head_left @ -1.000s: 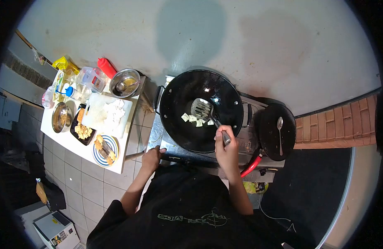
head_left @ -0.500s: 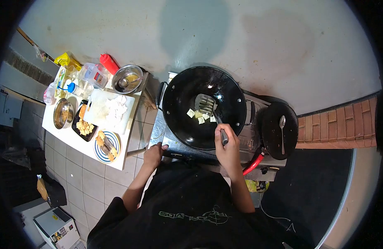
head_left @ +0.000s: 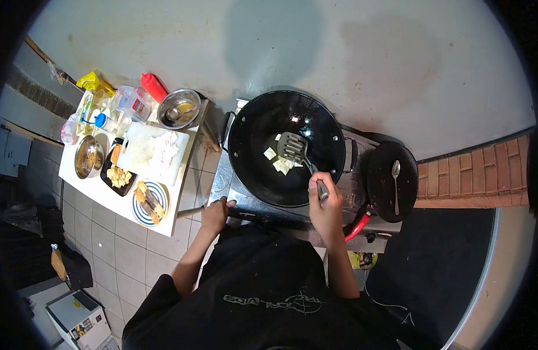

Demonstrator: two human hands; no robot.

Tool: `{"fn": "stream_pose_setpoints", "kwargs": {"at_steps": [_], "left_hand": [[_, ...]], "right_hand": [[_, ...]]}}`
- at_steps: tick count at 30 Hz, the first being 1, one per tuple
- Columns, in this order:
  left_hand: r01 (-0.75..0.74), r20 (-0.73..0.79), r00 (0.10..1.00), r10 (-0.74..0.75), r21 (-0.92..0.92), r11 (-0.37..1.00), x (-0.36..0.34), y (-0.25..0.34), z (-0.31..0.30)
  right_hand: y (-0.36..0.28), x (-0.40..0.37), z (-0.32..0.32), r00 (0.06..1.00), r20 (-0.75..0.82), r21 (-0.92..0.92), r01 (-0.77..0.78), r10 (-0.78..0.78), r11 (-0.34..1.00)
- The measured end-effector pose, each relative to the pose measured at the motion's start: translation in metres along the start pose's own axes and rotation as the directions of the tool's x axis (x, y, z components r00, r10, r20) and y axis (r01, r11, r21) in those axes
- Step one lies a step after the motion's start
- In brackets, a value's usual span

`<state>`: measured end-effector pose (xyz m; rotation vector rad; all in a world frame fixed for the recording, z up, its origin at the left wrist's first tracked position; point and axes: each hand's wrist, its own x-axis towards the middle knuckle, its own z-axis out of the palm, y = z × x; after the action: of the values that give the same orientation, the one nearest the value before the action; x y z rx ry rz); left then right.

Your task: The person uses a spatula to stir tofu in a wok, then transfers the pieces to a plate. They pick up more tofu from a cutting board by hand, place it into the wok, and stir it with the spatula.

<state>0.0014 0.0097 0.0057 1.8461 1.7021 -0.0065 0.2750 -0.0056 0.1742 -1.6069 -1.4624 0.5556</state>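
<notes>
My right hand [head_left: 325, 210] is closed around the handle of a slotted spatula [head_left: 293, 147], whose head rests inside a large black wok [head_left: 257, 181]. Several pale cubes [head_left: 283, 165] lie in the wok beside and below the spatula head. The wok sits on a metal stove [head_left: 222, 189]. At the stove's front left corner is my left hand [head_left: 215, 214], its fingers curled near the edge; what they grip, if anything, is hidden.
Right of the wok, a spoon [head_left: 396, 181] lies on a black pan [head_left: 381, 175] with a red handle. A white table [head_left: 114, 207] at left bears a cutting board [head_left: 135, 153], metal bowls, a striped plate [head_left: 163, 195], a black tray and bottles.
My right hand has moved slightly right, and the spatula has tilted and shifted with it. The pale cubes in the wok have moved and sit closer together. My left hand stays in place.
</notes>
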Motion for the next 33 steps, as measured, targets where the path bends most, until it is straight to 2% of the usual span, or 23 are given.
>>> {"fn": "stream_pose_setpoints", "kwargs": {"at_steps": [12, 17, 25, 27, 30, 33], "left_hand": [[-0.003, 0.002, 1.000, 0.003, -0.029, 1.000, 0.002, -0.002, 0.002], [0.013, 0.006, 1.000, -0.013, -0.033, 0.999, 0.001, -0.002, 0.003], [0.012, 0.020, 1.000, -0.012, -0.024, 1.000, 0.000, 0.000, -0.002], [0.021, 0.024, 1.000, -0.019, -0.048, 0.999, 0.000, 0.001, -0.002], [0.025, 0.034, 0.999, -0.024, -0.030, 0.999, 0.001, 0.001, -0.003], [0.030, 0.041, 0.999, -0.030, -0.013, 0.999, 0.003, -0.001, -0.001]], "right_hand": [[0.003, 0.008, 0.005, 1.000, 0.011, 0.076, -0.014, 0.013, 0.997], [0.005, 0.004, -0.009, 0.999, -0.017, -0.004, 0.047, -0.047, 0.999], [-0.001, -0.008, -0.017, 0.999, 0.043, 0.000, -0.031, 0.031, 1.000], [0.000, -0.008, -0.014, 0.999, 0.013, -0.063, 0.043, -0.042, 0.997], [-0.004, -0.009, -0.012, 1.000, 0.017, -0.031, -0.023, 0.024, 0.999], [-0.004, -0.010, -0.010, 0.999, 0.033, 0.030, -0.027, 0.026, 0.999]]}}
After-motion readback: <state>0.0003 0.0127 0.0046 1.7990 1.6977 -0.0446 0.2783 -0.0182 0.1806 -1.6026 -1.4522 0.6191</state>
